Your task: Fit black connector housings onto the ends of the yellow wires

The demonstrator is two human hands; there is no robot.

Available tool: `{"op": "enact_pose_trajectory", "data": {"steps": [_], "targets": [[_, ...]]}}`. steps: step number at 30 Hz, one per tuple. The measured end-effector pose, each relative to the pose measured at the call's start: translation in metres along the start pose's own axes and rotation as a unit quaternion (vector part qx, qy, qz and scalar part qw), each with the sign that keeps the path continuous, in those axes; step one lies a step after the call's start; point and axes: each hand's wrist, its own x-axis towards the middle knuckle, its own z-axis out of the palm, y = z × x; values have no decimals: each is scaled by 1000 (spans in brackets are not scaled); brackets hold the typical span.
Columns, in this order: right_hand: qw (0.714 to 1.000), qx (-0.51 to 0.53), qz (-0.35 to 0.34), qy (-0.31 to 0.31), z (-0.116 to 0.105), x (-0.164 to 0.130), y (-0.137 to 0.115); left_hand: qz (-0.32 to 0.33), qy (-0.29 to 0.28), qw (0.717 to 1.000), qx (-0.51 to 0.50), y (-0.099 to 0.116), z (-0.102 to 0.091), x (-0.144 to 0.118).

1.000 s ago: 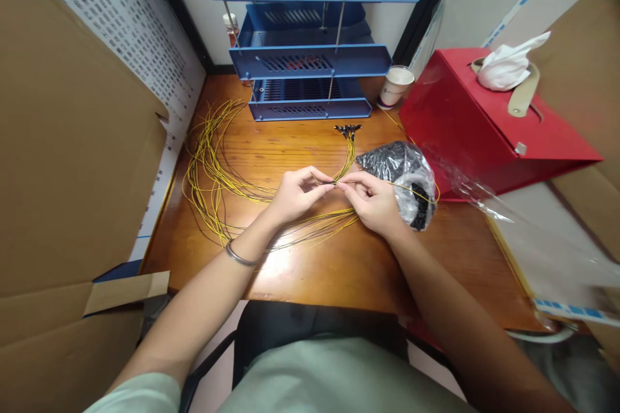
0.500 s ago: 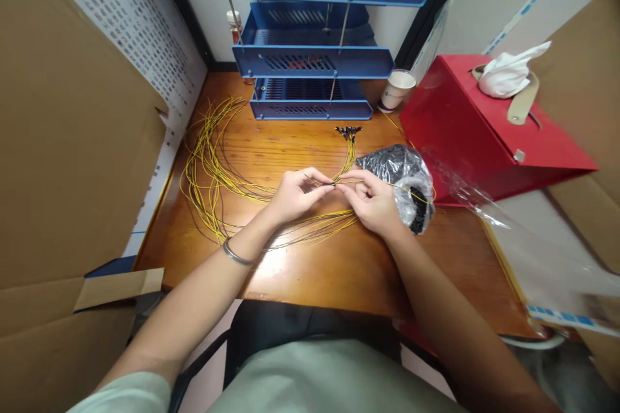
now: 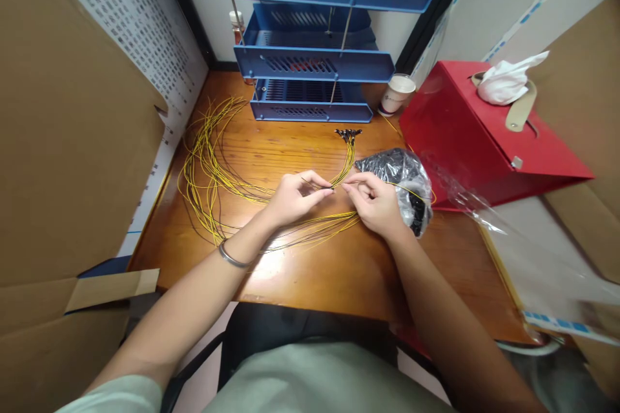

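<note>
- Left hand [image 3: 290, 198] — fingers pinched shut on the end of a thin yellow wire [image 3: 320, 186], held just above the desk [image 3: 339, 264].
- Right hand [image 3: 375, 201] — fingertips closed on something small at the wire's tip; the piece itself is too small to make out. The two hands nearly meet, a slight gap between them.
- Step in hand, as it appears: a small part being fitted to one wire end.
- Next move calls for steady alignment of tip and part, with a firm pinch on both sides.
- Loose wires [image 3: 208, 161] fan out left; a bundle with dark ends [image 3: 347, 135] lies beyond the hands.
- Plastic bag [image 3: 404, 183] of dark pieces lies just beside the right hand.
- Blue trays [image 3: 314, 64], paper cup [image 3: 396, 93] and red box [image 3: 484, 135] stand behind.
</note>
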Motion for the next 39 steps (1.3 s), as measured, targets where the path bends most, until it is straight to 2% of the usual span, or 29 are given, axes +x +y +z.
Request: {"op": "enact_pose_trajectory", "data": {"steps": [8, 14, 20, 25, 31, 39], "targets": [[999, 11, -1, -44, 5, -1, 1, 17, -3, 1000, 26, -1, -1, 0], [1000, 8, -16, -17, 3, -1, 2, 17, 5, 999, 38, -3, 0, 1], [999, 0, -23, -41, 5, -1, 0, 43, -7, 998, 42, -2, -2, 1], [999, 6, -12, -30, 6, -2, 3, 34, 12, 998, 51, -2, -3, 2], [999, 14, -10, -45, 11, -5, 5, 45, 0, 997, 58, 0, -4, -1], [1000, 20, -1, -11, 10, -5, 6, 40, 24, 997, 54, -1, -6, 1]]}}
